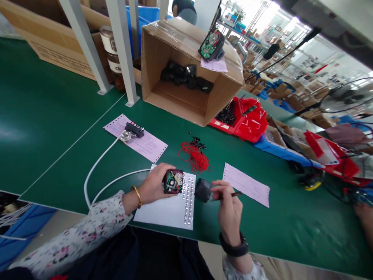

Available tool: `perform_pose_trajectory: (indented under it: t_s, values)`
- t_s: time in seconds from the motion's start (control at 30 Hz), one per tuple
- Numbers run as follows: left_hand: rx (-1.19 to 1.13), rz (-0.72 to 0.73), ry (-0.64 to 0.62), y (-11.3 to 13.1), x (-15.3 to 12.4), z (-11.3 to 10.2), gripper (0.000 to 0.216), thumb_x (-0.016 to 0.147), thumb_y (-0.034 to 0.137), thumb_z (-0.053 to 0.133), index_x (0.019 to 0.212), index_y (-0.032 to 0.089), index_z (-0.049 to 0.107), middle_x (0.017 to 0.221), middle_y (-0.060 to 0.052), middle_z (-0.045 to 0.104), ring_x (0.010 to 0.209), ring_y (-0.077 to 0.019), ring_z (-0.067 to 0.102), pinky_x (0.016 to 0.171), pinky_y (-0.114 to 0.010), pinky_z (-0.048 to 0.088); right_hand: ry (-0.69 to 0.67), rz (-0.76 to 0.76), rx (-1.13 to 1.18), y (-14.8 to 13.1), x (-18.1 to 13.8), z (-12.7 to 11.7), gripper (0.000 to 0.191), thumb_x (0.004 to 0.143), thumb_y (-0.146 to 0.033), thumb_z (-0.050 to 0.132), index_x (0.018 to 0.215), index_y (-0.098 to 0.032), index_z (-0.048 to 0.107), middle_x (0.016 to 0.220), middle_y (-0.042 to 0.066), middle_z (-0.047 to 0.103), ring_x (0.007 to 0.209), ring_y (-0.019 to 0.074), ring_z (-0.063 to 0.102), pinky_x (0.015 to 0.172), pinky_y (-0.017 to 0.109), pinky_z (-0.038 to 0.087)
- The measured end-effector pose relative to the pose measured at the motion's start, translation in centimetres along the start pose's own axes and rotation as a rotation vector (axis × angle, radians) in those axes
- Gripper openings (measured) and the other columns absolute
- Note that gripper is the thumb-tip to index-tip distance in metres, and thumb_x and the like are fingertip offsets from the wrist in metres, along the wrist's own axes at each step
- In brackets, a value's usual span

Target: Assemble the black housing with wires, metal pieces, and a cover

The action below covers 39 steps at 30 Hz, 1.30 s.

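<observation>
My left hand (pixel 155 186) is closed round a small black housing (pixel 173 181) with a green circuit board and red wires showing inside. It holds it over a white sheet (pixel 166 212) that carries rows of small silver discs (pixel 189 200). My right hand (pixel 229 210) grips a dark cap-like part (pixel 203 190) and a thin pen-like tool (pixel 233 194) together, just right of the housing. A tangle of red wires (pixel 196 156) and several tiny black parts (pixel 198 142) lie behind on the green mat.
An open cardboard box (pixel 186 66) on its side holds black parts, with a sample board (pixel 212 46) on top. Red bins (pixel 241 118) sit at the right. Paper slips (pixel 246 184), a white cable (pixel 99 167) and metal posts (pixel 124 50) are around.
</observation>
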<state>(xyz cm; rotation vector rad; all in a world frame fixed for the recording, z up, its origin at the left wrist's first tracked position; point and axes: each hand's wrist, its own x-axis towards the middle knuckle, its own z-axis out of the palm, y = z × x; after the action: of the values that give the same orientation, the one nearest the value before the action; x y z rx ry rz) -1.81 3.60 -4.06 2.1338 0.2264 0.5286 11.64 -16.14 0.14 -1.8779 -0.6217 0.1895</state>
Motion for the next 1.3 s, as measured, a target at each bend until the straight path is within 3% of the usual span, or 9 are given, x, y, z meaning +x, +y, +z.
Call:
perform_pose_trajectory:
  t_s: [0.07, 0.13, 0.2, 0.27, 0.5, 0.73, 0.87, 1.3]
  values:
    - [-0.001, -0.003, -0.001, -0.1, 0.0, 0.1, 0.068, 0.062, 0.035, 0.077, 0.115, 0.021, 0.038, 0.107, -0.006, 0.051, 0.098, -0.0221, 0.051, 0.085, -0.036, 0.045, 0.026, 0.155, 0.383, -2.0, 0.1, 0.3, 0.046, 0.092, -0.046, 0.036, 0.067, -0.017, 0.061, 0.084, 0.004, 0.059, 0.067, 0.0113, 0.054, 0.061, 0.024, 0.044]
    - [-0.001, -0.003, 0.006, -0.1, 0.0, 0.1, 0.068, 0.062, 0.034, 0.077, 0.115, 0.021, 0.038, 0.107, -0.006, 0.051, 0.097, -0.0221, 0.052, 0.085, -0.036, 0.045, -0.075, 0.353, 0.692, -3.8, -0.2, 1.2, 0.042, 0.088, -0.05, 0.044, 0.07, -0.017, 0.062, 0.078, 0.001, 0.058, 0.052, 0.0064, 0.049, 0.05, 0.019, 0.041]
    - [-0.004, 0.004, 0.015, -0.1, 0.0, 0.2, 0.067, 0.062, 0.036, 0.077, 0.114, 0.021, 0.038, 0.106, -0.006, 0.051, 0.096, -0.0222, 0.052, 0.084, -0.037, 0.046, -0.175, 0.526, 0.838, -5.0, -0.7, 2.5, 0.03, 0.08, -0.046, 0.061, 0.073, -0.017, 0.063, 0.078, 0.0, 0.06, 0.052, 0.0057, 0.052, 0.049, 0.017, 0.043]
    - [-0.006, 0.006, 0.02, -0.1, 0.1, 0.2, 0.066, 0.063, 0.039, 0.076, 0.114, 0.021, 0.039, 0.105, -0.006, 0.052, 0.096, -0.0225, 0.053, 0.084, -0.037, 0.046, -0.178, 0.592, 0.856, -5.4, -1.3, 3.6, 0.021, 0.07, -0.035, 0.074, 0.076, -0.017, 0.066, 0.077, 0.001, 0.063, 0.062, 0.0083, 0.06, 0.057, 0.016, 0.047]
    - [-0.001, -0.025, -0.004, -0.3, 0.1, 0.2, 0.067, 0.062, 0.041, 0.076, 0.114, 0.021, 0.039, 0.107, -0.007, 0.052, 0.097, -0.0229, 0.053, 0.084, -0.037, 0.046, -0.053, 0.515, 0.778, -4.4, -2.1, 5.1, 0.025, 0.067, -0.036, 0.076, 0.084, -0.018, 0.07, 0.088, 0.005, 0.069, 0.076, 0.013, 0.063, 0.071, 0.02, 0.051]
    - [0.004, -0.018, 0.006, -0.3, 0.1, 0.2, 0.066, 0.062, 0.041, 0.075, 0.114, 0.02, 0.039, 0.106, -0.007, 0.052, 0.097, -0.0235, 0.053, 0.083, -0.037, 0.046, 0.06, 0.505, 0.756, -4.5, -2.4, 6.0, 0.02, 0.063, -0.029, 0.079, 0.077, -0.017, 0.069, 0.079, 0.004, 0.071, 0.07, 0.0148, 0.067, 0.067, 0.022, 0.054]
    - [0.001, -0.022, 0.005, -0.3, 0.1, 0.2, 0.066, 0.063, 0.042, 0.075, 0.114, 0.02, 0.04, 0.106, -0.007, 0.053, 0.096, -0.0237, 0.054, 0.083, -0.038, 0.046, 0.062, 0.481, 0.681, -4.4, -2.4, 6.2, 0.022, 0.067, -0.031, 0.076, 0.079, -0.014, 0.068, 0.078, 0.008, 0.071, 0.066, 0.0185, 0.068, 0.062, 0.025, 0.055]
    - [-0.007, -0.051, -0.002, -0.3, 0.0, 0.3, 0.068, 0.06, 0.039, 0.077, 0.114, 0.02, 0.04, 0.107, -0.007, 0.053, 0.098, -0.0239, 0.053, 0.084, -0.038, 0.046, 0.052, 0.374, 0.565, -4.0, -2.5, 6.4, 0.018, 0.072, -0.029, 0.072, 0.081, -0.014, 0.066, 0.079, 0.007, 0.071, 0.063, 0.017, 0.067, 0.059, 0.026, 0.053]
